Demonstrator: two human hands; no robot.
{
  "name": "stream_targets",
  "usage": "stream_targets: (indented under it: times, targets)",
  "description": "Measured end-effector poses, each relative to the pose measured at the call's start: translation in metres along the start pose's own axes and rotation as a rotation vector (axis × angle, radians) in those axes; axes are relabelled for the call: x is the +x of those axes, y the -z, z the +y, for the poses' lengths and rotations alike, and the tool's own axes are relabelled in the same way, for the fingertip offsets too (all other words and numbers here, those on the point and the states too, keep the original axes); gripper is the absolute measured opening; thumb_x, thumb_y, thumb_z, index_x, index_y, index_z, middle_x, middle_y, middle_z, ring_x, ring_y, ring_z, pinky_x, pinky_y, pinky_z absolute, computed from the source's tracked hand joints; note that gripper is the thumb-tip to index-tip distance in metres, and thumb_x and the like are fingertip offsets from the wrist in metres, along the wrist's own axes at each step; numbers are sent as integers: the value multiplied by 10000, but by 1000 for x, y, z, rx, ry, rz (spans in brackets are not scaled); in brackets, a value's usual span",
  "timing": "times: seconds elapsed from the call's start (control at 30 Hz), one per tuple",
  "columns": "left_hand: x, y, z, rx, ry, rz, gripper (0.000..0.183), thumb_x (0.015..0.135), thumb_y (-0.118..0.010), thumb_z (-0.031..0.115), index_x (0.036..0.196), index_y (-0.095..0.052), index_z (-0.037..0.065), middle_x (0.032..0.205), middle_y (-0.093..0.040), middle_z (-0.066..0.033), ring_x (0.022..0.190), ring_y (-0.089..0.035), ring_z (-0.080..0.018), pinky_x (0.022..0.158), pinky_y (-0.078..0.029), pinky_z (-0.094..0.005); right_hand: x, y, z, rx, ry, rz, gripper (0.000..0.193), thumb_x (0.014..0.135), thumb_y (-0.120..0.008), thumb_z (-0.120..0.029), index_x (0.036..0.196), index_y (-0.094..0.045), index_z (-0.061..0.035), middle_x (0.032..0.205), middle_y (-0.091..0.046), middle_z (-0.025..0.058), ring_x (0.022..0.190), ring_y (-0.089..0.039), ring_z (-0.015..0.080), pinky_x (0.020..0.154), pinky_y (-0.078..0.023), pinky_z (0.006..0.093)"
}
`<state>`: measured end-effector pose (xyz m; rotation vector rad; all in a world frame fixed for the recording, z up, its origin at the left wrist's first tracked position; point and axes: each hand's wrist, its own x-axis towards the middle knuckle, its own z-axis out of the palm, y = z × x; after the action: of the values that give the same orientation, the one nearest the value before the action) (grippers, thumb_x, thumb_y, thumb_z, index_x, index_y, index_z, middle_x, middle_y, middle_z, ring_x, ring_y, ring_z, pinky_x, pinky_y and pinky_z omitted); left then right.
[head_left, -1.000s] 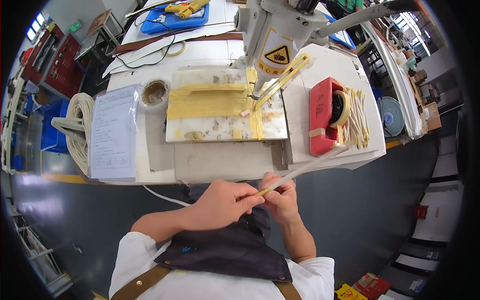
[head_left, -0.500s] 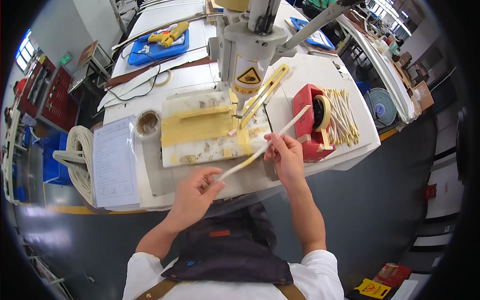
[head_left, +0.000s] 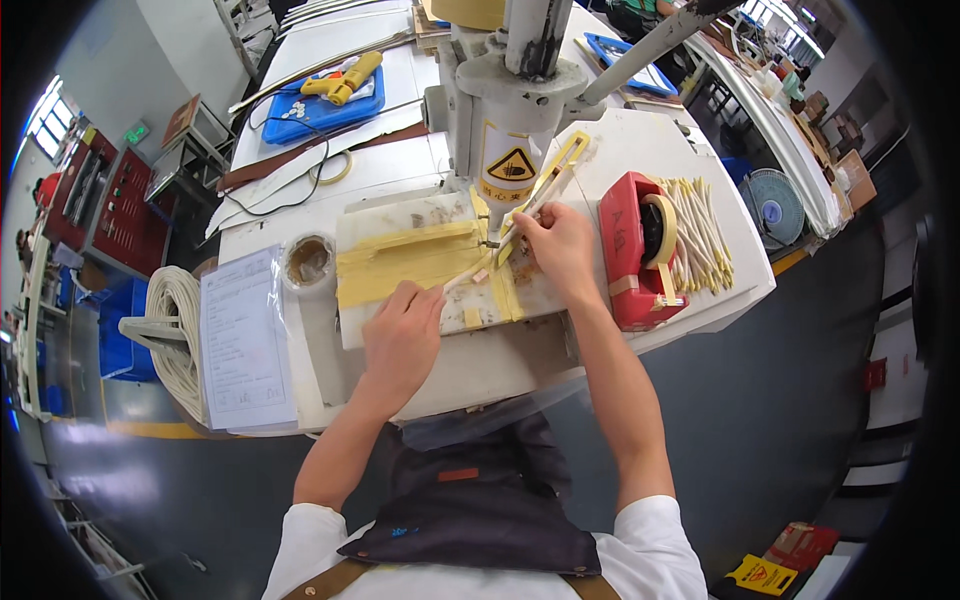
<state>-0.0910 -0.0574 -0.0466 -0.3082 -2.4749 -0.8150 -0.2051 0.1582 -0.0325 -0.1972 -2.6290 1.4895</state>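
Observation:
A thin white cord piece (head_left: 462, 279) slants across the work block, held at both ends. My left hand (head_left: 403, 330) pinches its near end, fingers closed over the block's front part. Farther up and to the right, my right hand (head_left: 560, 245) is closed on the cord beside the slotted yellow guide (head_left: 574, 146). Between the hands the cord passes just under the nose of a grey hand press (head_left: 508, 100). The white block (head_left: 372, 322) beneath has yellow tape on its top. My right fingers partly hide the cord's far part.
Right of the block stands a red tape dispenser (head_left: 625, 235), with a pile of yellow-tipped white cords (head_left: 705, 240) beside it. Leftward are a tape roll (head_left: 308, 262), a sleeved paper sheet (head_left: 243, 345) and a cord coil (head_left: 172, 340). A blue tray (head_left: 300, 128) holds a yellow glue gun (head_left: 350, 80).
Both hands have moved forward from the table's front edge, carrying the cord over the block to the press nose. My left fingers have closed more tightly. The view has shifted slightly.

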Motion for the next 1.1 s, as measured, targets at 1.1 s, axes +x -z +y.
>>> stream_targets:
  times: [1.1]
  targets:
    - [9, -5, -15, 112, -338, -274, 498, 684, -636, -22, 1174, -636, -116, 914, -555, -110, 812, -565, -247, 702, -513, -343, 4, -9, 1, -617, 203, 28, 486, 940, -584, -285, 1326, -600, 9, 857, -718, 193, 791, -707, 385, 732, -542, 494]
